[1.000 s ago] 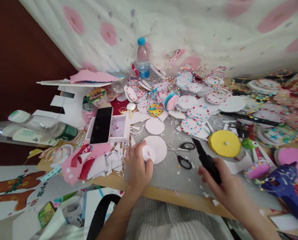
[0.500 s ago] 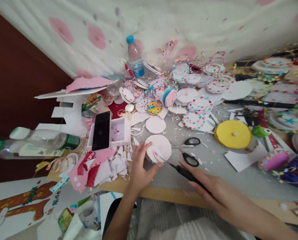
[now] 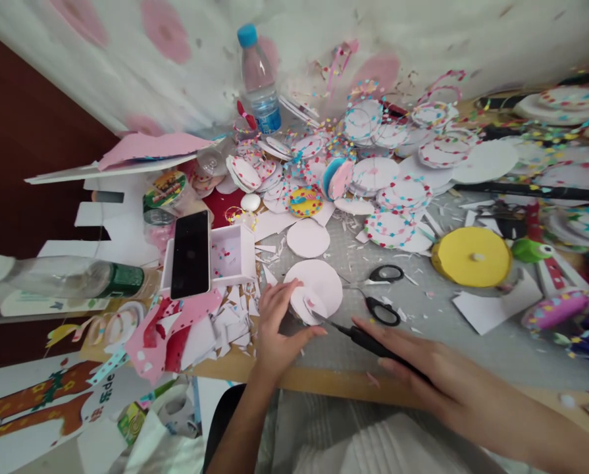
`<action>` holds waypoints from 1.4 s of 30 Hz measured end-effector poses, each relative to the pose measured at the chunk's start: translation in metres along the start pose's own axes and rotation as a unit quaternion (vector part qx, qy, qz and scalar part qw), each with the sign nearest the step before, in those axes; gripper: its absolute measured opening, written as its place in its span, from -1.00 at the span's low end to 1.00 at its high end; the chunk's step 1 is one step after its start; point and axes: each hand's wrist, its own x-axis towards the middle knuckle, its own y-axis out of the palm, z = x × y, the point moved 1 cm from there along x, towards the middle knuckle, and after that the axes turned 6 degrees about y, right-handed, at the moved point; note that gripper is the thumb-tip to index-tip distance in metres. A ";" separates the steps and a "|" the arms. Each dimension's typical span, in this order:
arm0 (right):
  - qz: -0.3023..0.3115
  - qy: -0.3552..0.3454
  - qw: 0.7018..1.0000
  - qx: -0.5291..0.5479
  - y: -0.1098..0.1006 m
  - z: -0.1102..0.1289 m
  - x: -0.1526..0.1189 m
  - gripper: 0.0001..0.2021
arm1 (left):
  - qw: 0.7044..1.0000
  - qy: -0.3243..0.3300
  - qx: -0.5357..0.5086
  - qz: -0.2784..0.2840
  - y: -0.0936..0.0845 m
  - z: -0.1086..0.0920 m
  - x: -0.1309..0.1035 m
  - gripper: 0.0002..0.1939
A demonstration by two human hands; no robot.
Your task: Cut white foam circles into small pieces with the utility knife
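My left hand [image 3: 279,329] holds a small white disc piece [image 3: 301,304] at its left edge, fingers on top and thumb near the lower side. The piece overlaps a larger white paper disc [image 3: 326,284] on the grey mat. In my right hand [image 3: 422,368] is a black-handled tool [image 3: 378,347], whose thin metal tip reaches the small piece's right side. Black-handled scissors [image 3: 383,313] lie to the right of the larger disc. Another white disc [image 3: 308,238] rests just behind it.
A phone [image 3: 190,255] leans on a white box [image 3: 232,255] at left. Decorated discs [image 3: 390,227] crowd the back beside a water bottle [image 3: 260,85]. A yellow disc [image 3: 472,257] lies at right, paper scraps [image 3: 232,326] at left.
The view has shifted and moved closer. The tool's tip now touches a different spot at the small piece's right side, with a small pinkish scrap visible on it.
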 end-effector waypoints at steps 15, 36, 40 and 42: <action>-0.059 -0.020 0.998 -0.012 -0.013 0.009 -0.003 -0.57 | 1.000 0.016 0.012 0.011 -0.001 -0.001 0.002 -0.23; -0.054 0.012 0.997 -0.056 -0.008 0.024 -0.011 -0.51 | 0.997 0.052 0.049 0.003 0.000 -0.006 0.000 -0.24; -0.055 0.014 0.995 -0.082 -0.008 0.028 -0.012 -0.53 | 0.994 0.064 0.085 0.003 0.001 -0.009 -0.001 -0.26; -0.063 0.016 0.994 -0.090 -0.008 0.029 -0.013 -0.53 | 0.993 0.065 0.100 0.001 0.001 -0.012 -0.001 -0.28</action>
